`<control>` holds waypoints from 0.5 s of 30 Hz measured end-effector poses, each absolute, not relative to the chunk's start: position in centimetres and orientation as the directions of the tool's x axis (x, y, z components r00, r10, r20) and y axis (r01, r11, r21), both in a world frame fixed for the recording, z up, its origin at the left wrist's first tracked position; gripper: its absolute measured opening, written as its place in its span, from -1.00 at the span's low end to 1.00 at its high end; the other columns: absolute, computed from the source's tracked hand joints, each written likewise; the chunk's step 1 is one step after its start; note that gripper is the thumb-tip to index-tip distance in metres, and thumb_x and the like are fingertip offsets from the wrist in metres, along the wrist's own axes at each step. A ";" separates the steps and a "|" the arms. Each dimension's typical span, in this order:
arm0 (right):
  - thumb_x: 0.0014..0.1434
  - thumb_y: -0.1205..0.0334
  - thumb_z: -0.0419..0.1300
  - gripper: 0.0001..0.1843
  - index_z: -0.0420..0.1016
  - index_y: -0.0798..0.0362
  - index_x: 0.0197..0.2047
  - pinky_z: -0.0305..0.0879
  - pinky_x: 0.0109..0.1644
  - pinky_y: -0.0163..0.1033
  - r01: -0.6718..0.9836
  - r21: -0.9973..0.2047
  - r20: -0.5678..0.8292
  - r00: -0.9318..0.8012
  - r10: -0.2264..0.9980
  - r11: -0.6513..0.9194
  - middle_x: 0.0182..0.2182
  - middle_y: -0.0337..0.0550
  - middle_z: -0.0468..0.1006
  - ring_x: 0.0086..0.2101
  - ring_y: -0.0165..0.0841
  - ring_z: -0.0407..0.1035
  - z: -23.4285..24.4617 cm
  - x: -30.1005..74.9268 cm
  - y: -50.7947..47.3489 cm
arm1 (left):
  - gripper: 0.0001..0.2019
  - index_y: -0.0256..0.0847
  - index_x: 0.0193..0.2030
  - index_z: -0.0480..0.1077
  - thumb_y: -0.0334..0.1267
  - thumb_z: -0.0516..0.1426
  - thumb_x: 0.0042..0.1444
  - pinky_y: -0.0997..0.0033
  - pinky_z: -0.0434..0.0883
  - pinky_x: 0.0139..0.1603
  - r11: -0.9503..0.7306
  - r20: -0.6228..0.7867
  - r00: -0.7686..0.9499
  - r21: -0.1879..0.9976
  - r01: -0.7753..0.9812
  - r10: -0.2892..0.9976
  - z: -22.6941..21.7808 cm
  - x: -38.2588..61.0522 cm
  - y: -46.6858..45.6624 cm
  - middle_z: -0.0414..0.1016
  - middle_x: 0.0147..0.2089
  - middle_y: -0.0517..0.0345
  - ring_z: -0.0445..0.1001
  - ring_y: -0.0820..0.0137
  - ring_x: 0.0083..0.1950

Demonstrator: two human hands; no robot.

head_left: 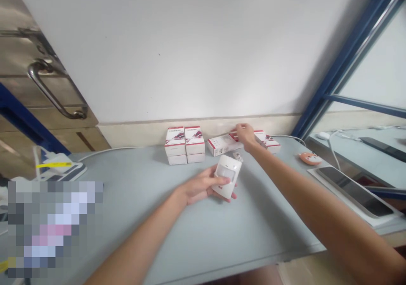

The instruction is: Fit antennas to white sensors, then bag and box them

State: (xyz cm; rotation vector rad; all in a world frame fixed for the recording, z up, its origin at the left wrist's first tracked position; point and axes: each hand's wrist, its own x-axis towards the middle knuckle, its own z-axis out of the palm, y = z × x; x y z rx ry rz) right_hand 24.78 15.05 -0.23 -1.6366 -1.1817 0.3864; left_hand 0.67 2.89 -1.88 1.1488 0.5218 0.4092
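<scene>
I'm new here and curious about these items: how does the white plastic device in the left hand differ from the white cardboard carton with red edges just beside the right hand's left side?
The white plastic device is held in the left hand, while the red-edged white cardboard carton lies on the grey table. The device has rounded corners; the carton is boxy and straight-edged. Both are mainly white.

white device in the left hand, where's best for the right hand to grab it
Probably the upper right edge of the white device, with the right hand coming from the right, thumb in front, fingers behind: its top tilts that way and that edge is uncovered, while the left hand holds the lower left.
</scene>
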 end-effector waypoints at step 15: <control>0.45 0.07 0.00 -0.63 0.58 0.05 -0.03 0.30 0.11 0.05 0.862 -0.507 0.387 0.208 0.898 0.019 -0.02 0.21 0.65 -0.05 0.04 0.52 -0.9 24.6 15.0 | -0.40 -0.20 0.25 0.36 -0.05 0.40 0.17 0.17 0.58 -0.11 0.377 -0.195 0.814 0.926 -0.032 0.548 -2.5 0.9 3.2 0.59 0.06 -0.18 0.72 0.09 -0.08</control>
